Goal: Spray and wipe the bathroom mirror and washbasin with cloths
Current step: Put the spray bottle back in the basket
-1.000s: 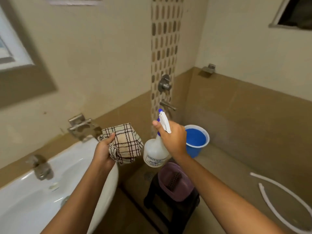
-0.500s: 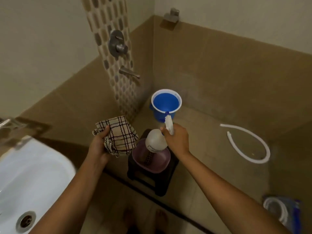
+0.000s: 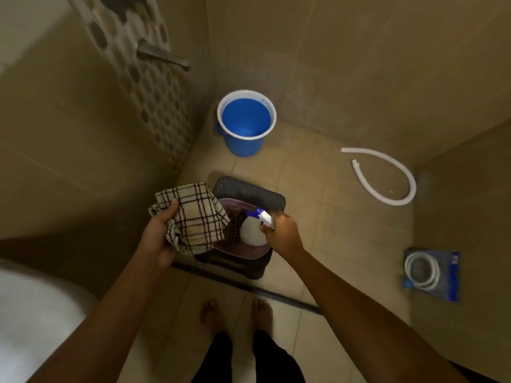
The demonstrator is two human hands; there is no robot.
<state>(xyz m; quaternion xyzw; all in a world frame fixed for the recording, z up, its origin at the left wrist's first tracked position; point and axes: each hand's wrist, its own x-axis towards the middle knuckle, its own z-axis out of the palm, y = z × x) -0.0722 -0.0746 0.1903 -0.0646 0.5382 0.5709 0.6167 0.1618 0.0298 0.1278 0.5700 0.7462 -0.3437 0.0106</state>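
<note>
My left hand (image 3: 160, 233) grips a folded beige cloth with dark checks (image 3: 193, 217), held just left of a purple tub (image 3: 257, 251). My right hand (image 3: 282, 230) is closed around the neck of a white spray bottle with a blue-and-white trigger (image 3: 253, 230). The bottle is down in the purple tub, which sits on a dark stool (image 3: 249, 192). A second dark-checked cloth (image 3: 234, 230) lies in the tub. The white washbasin (image 3: 30, 322) shows blurred at the lower left. The mirror is out of view.
A blue bucket (image 3: 246, 123) stands in the corner behind the stool. A wall spout (image 3: 163, 55) juts from the patterned tile strip. A white hose (image 3: 387, 175) curves on the floor at right, and a packaged coiled hose (image 3: 430, 273) lies farther right. My bare feet (image 3: 235, 316) stand below the stool.
The view has swung down and right, away from the basin and taps. My right hand lowered the spray bottle into the purple tub. My left hand kept the cloth and followed to the stool.
</note>
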